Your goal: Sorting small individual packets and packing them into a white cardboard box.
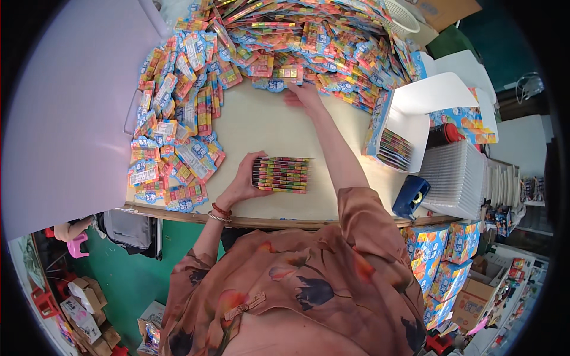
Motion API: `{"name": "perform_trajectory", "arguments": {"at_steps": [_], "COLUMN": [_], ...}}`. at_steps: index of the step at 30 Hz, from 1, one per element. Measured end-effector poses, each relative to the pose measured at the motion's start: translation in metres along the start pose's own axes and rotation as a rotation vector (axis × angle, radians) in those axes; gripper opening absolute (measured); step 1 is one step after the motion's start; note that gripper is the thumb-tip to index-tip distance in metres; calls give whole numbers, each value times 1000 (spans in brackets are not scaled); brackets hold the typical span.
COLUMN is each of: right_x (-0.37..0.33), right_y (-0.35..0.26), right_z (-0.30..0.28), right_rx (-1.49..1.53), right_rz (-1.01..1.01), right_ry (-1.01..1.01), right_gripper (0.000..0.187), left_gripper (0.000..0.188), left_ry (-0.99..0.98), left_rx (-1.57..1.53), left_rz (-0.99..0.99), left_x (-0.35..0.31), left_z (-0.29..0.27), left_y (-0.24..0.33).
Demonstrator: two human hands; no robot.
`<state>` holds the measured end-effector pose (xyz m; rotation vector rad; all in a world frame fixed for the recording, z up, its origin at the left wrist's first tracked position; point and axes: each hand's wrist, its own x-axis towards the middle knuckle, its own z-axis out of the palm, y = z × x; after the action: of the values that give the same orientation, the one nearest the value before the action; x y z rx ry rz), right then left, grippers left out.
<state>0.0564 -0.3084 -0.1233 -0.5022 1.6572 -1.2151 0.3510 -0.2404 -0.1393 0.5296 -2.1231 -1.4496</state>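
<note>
My left hand [242, 180] is wrapped round the left side of a neat stack of flat colourful card packs [283, 175] near the front of the table. The stack's layered edges face up, showing yellow, red and green stripes. Farther off, my right hand [306, 97] reaches to the inner edge of a big heap of the same packs [332, 47]. Its fingertips are at one pack [285, 75] lying at the front of that heap. Some of those fingers are smeared by motion, so whether they grip the pack is unclear.
An open white-lined display box [409, 107] holding a row of packs stands at the right. Near it are a blue tape dispenser [411, 197] and stacked clear plastic trays [448, 178]. Loose packs [172, 163] spread along the table's left side. Printed boxes [448, 285] are piled below.
</note>
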Motion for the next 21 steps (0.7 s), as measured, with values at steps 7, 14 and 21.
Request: {"name": "perform_trajectory", "arguments": {"at_steps": [7,14,21], "right_x": [-78,-122,-129], "right_y": [-28,-47,-26], "right_z": [-12,3,34], "right_rx": [-603,-1011,-1168], "right_rz": [-683,-705,-711], "right_ry": [308,-360,-519], "right_gripper": [13,12,11], "left_gripper": [90,92,117], "left_ry": [-30,-129,97], "left_rx": [73,194,31], "left_rz": [-33,-33,-48], "left_x": [-2,-5,-9], "left_z": [-8,-10,7], "left_y": [4,8,0]}}
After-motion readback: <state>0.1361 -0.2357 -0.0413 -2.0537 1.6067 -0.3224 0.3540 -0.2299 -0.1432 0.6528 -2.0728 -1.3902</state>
